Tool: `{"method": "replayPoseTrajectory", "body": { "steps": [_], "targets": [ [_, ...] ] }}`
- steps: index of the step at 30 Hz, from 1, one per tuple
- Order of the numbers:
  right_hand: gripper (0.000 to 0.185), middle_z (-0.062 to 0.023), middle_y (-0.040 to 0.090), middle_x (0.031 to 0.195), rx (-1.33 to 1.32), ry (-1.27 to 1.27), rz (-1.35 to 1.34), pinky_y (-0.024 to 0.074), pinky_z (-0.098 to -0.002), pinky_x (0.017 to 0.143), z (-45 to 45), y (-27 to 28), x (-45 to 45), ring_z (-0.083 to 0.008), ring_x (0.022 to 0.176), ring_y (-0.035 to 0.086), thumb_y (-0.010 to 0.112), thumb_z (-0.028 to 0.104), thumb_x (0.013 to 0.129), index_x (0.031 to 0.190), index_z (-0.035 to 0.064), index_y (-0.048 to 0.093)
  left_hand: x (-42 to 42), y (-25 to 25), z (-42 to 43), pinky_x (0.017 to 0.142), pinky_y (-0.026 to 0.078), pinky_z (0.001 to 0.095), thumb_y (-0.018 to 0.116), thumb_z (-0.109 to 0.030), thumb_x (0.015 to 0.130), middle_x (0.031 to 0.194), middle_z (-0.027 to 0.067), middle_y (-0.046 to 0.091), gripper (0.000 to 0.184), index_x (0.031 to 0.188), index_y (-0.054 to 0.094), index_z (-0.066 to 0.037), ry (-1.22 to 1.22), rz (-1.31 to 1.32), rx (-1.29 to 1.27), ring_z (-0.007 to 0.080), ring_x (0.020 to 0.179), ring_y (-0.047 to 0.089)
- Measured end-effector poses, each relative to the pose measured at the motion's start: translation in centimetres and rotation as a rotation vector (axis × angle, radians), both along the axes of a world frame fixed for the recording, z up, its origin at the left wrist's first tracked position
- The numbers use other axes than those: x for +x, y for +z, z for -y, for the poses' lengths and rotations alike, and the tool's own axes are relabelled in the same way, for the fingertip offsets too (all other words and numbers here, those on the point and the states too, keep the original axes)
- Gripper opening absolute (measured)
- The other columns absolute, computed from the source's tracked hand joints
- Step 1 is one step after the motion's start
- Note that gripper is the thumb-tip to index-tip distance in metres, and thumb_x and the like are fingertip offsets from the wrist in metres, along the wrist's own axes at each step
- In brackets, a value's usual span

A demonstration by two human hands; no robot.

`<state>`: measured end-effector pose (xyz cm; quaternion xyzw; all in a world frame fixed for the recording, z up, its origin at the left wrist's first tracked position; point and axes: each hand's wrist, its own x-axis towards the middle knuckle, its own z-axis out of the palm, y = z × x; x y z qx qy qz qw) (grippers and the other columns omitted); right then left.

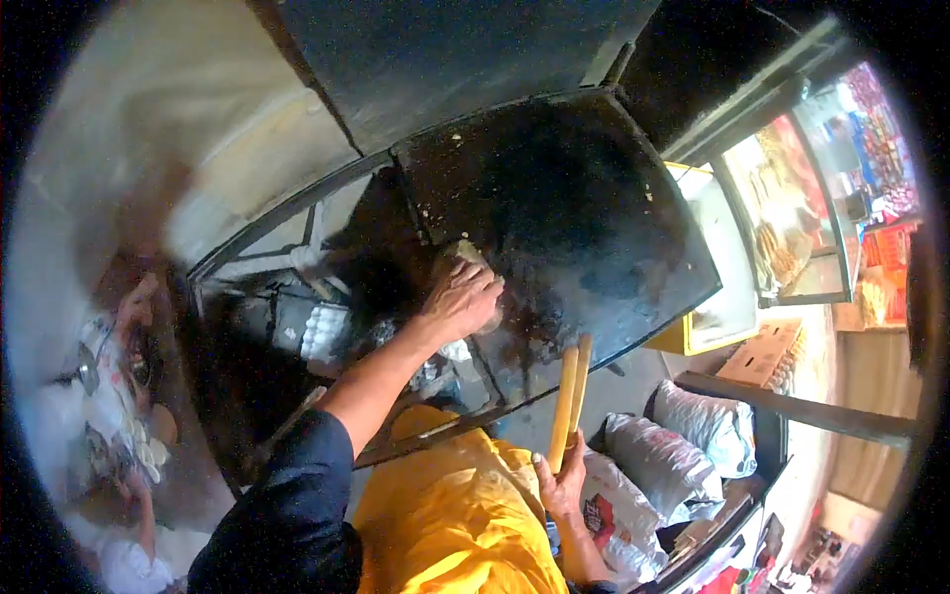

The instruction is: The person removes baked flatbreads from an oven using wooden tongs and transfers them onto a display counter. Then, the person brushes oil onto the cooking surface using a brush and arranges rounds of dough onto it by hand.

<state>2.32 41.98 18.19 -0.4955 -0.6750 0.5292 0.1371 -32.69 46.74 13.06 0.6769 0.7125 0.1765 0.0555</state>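
Observation:
My left hand (463, 300) is over the dark griddle-like plate (594, 218), its fingers closed round a brownish cloth or pad (463, 255) that touches the surface. Two long pale wooden sticks (571, 396) rise side by side from my right hand (562, 485), beside the plate's near edge. The fingers of that hand are wrapped round their lower ends. Small pale crumbs lie on the plate, mostly toward its left side.
An open frame left of the plate shows egg trays (325, 333) below. Several stuffed plastic bags (663, 465) lie at the lower right. A yellow-edged box (717, 267) and glass display case (787, 213) stand right. Other people are at far left.

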Motion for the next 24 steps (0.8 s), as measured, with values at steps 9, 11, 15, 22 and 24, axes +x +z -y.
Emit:
{"method": "replayPoseTrajectory", "body": {
  "steps": [9,11,15,22,24],
  "targets": [
    [0.070,-0.0215,0.065,0.097,-0.016,-0.074,0.293,0.0531,-0.0357,0.073,1.1,-2.2,-0.4,-0.0281,0.081,0.067,0.070,0.022,0.080,0.132,-0.0060,0.032,-0.9,-2.5,-0.9,0.084,0.046,0.0369,0.059,-0.018,0.082,0.082,0.0062,0.056,0.012,0.075,0.061,-0.008,-0.164,-0.066,0.074,0.0234,0.091,0.054],
    [0.079,-0.0238,0.060,0.112,-0.108,-0.072,0.271,0.0547,-0.0348,0.073,1.1,-0.8,-1.2,-0.0302,0.090,0.067,0.073,0.029,0.080,0.136,-0.0064,0.030,-1.1,-1.5,-1.1,0.076,0.047,0.0398,0.058,-0.017,0.082,0.079,0.0078,0.056,0.013,0.073,0.058,-0.007,-0.135,-0.021,0.068,0.0263,0.084,0.056],
    [0.078,-0.0229,0.062,0.110,-0.127,-0.042,0.342,0.0529,-0.0361,0.077,2.8,-1.3,-1.7,-0.0297,0.093,0.066,0.073,0.027,0.078,0.137,-0.0038,0.032,-1.4,-2.0,-1.5,0.076,0.046,0.0432,0.057,-0.020,0.083,0.083,0.0109,0.059,0.017,0.075,0.060,-0.005,-0.157,0.068,0.031,0.0298,0.085,0.057],
    [0.080,-0.0227,0.054,0.123,-0.146,-0.024,0.346,0.0490,-0.0402,0.090,4.6,-0.1,-2.5,-0.0336,0.105,0.060,0.070,0.036,0.079,0.139,0.0001,0.030,-1.2,-1.6,-1.9,0.079,0.045,0.0457,0.054,-0.019,0.085,0.085,0.0146,0.060,0.019,0.075,0.059,-0.003,-0.155,0.113,-0.082,0.0328,0.087,0.057],
    [0.081,-0.0229,0.053,0.124,-0.118,0.001,0.333,0.0500,-0.0403,0.088,4.1,1.1,-3.5,-0.0337,0.105,0.060,0.070,0.037,0.080,0.140,0.0003,0.029,-1.4,-1.0,-0.7,0.073,0.045,0.0456,0.054,-0.016,0.086,0.081,0.0173,0.057,0.020,0.074,0.055,0.000,-0.164,0.139,-0.048,0.0364,0.081,0.056]
  ]
}}
